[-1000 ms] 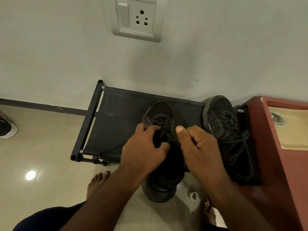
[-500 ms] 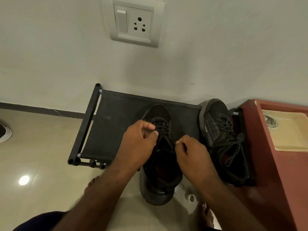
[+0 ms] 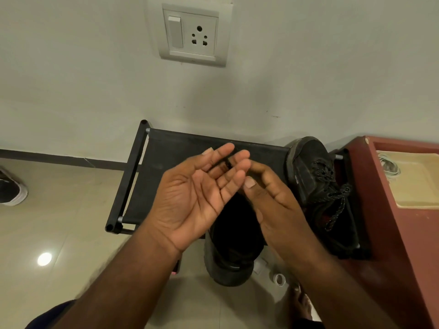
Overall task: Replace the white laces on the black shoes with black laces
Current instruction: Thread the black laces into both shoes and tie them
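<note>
One black shoe (image 3: 234, 245) stands on the black fabric rack (image 3: 171, 167), its heel hanging over the front edge, mostly hidden beneath my hands. My left hand (image 3: 197, 195) is raised above it, palm up, fingers straight. A short piece of black lace (image 3: 229, 163) shows between its fingertips. My right hand (image 3: 273, 200) is right beside it with fingers curled, pinching at that lace; the grip itself is partly hidden. A second black shoe (image 3: 316, 184) laced with speckled black laces lies at the rack's right end. White laces (image 3: 389, 166) lie in a beige tray.
A red cabinet (image 3: 384, 233) holding the beige tray (image 3: 418, 186) stands on the right. The wall with a switch socket (image 3: 193, 34) is just behind the rack. A small tape roll (image 3: 279, 279) and my bare foot (image 3: 303, 302) are on the tiled floor; a sneaker (image 3: 11, 191) lies far left.
Both hands have lifted off the shoe's eyelets. My left hand turned palm up and straightened its fingers, and my right hand moved in against its fingertips.
</note>
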Demonstrator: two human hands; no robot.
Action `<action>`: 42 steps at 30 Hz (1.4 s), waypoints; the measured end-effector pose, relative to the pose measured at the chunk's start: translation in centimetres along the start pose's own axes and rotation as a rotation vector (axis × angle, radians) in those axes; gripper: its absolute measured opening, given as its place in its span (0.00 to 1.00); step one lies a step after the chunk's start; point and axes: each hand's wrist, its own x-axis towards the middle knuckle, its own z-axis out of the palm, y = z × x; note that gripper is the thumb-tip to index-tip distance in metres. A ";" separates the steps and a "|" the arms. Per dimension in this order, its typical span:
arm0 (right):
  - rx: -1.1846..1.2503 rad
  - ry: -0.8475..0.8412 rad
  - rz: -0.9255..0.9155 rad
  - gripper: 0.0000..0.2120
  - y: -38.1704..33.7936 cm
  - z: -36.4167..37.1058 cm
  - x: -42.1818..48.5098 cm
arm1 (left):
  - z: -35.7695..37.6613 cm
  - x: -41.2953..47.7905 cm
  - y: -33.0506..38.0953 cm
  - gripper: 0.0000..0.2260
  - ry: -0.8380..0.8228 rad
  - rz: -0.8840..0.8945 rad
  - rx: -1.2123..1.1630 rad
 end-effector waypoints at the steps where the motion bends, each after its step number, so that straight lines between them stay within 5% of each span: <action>1: 0.016 -0.010 0.015 0.17 0.1 0.0 0.1 | -0.1 0.0 0.1 0.18 0.013 0.020 -0.014; 9: 0.236 0.304 0.008 0.09 -0.9 -3.0 0.9 | -2.8 1.4 1.2 0.14 0.429 0.386 0.182; 11: 0.126 0.335 -0.006 0.08 -0.7 -3.7 1.0 | -2.9 1.5 0.6 0.12 0.467 0.345 0.505; 15: -0.172 0.248 0.082 0.04 -0.2 -2.9 0.9 | -3.6 1.7 -1.6 0.20 0.365 0.319 1.598; 17: -0.224 0.180 0.098 0.06 0.2 -2.4 0.9 | -3.9 1.6 -2.5 0.21 0.340 0.382 1.836; 21: -0.355 0.104 0.081 0.05 1.0 -2.2 0.8 | -4.3 2.0 -2.3 0.10 0.382 0.456 1.808; 26: -0.484 0.066 0.100 0.15 1.0 -3.4 0.8 | -4.4 2.4 -0.7 0.07 0.582 0.402 1.208; 28: -0.515 0.142 0.071 0.13 1.0 -3.8 0.9 | -4.3 2.3 -0.4 0.06 0.618 0.417 1.140; 31: -0.461 0.322 0.070 0.07 1.0 -4.3 1.1 | -4.6 2.3 -0.3 0.07 0.656 0.492 1.179; 37: 0.060 0.581 0.140 0.15 0.7 -4.0 1.5 | -3.3 1.6 -1.6 0.04 0.493 0.682 1.545; 42: 0.011 0.518 0.234 0.11 1.7 -3.6 1.9 | -3.7 1.4 -4.4 0.09 0.332 0.450 1.936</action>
